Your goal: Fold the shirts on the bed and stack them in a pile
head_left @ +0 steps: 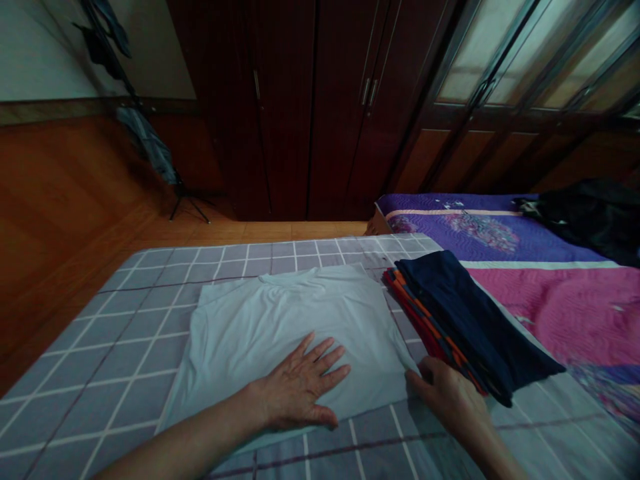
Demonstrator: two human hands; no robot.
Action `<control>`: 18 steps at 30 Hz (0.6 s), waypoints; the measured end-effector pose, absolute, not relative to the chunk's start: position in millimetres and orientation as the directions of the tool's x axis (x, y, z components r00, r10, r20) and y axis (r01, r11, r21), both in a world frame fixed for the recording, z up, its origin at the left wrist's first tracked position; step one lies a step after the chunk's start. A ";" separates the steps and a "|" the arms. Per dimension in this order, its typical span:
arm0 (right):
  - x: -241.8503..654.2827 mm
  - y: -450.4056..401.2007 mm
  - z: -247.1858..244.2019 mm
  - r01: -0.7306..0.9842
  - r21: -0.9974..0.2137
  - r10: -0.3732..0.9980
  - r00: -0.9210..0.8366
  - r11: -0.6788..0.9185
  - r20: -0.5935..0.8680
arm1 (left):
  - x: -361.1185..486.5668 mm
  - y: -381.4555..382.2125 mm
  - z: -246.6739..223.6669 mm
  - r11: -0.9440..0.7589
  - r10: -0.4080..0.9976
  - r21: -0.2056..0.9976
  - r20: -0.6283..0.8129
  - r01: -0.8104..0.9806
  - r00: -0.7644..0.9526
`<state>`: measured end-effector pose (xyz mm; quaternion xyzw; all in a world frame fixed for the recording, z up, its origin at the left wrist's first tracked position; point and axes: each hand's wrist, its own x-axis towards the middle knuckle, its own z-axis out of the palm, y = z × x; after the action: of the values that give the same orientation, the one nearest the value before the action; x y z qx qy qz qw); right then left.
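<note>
A white T-shirt (280,313) lies spread on the bed, its neckline at the far side and small wrinkles running across it. My left hand (305,383) rests flat on the shirt's near middle part, fingers spread. At the shirt's near right corner, my right hand (450,393) is closed, thumb and fingers pinching the fabric's edge. Just beyond that hand sits a stack of folded clothes (465,320), dark navy on top with orange and red layers showing along its left side.
A grey checked sheet (135,340) covers the bed. To the right, another bed has a purple and pink cover (500,233) with a black garment or bag (595,213) on it. Dark wardrobes (310,120) stand behind. A stand with hanging cloth (147,143) is at left.
</note>
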<state>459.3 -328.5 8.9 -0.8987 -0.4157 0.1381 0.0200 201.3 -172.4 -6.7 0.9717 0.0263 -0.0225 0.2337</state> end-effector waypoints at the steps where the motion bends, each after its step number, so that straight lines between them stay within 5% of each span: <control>1: 462.8 -327.2 6.9 0.725 -0.212 0.754 0.612 -0.655 -0.238 | 198.3 -167.5 -4.0 -0.893 0.049 0.444 -0.060 0.071 0.997; 4: 472.4 -324.0 -0.5 0.584 -0.520 0.773 0.561 -0.624 -0.298 | 178.4 -138.8 0.8 -0.908 0.179 0.370 -0.081 0.197 0.980; 7: 473.7 -321.0 -2.0 0.290 -0.753 0.738 0.571 -0.591 -0.359 | 138.9 -91.0 -6.8 -0.842 0.475 0.270 -0.041 0.468 0.879; 11: 466.5 -315.9 8.9 0.154 -0.784 0.658 0.652 -0.601 -0.376 | 85.0 -32.2 -25.9 -0.638 0.763 0.193 0.028 0.745 0.646; 18: 467.6 -303.5 22.3 0.090 -0.748 0.684 0.487 -0.657 -0.543 | 95.7 -57.0 0.4 -0.650 0.744 0.302 0.065 0.697 0.665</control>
<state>467.6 -303.5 22.3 -0.7947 -0.2435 0.4440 0.3349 95.7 -57.0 0.4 0.9037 0.3987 0.0920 0.1264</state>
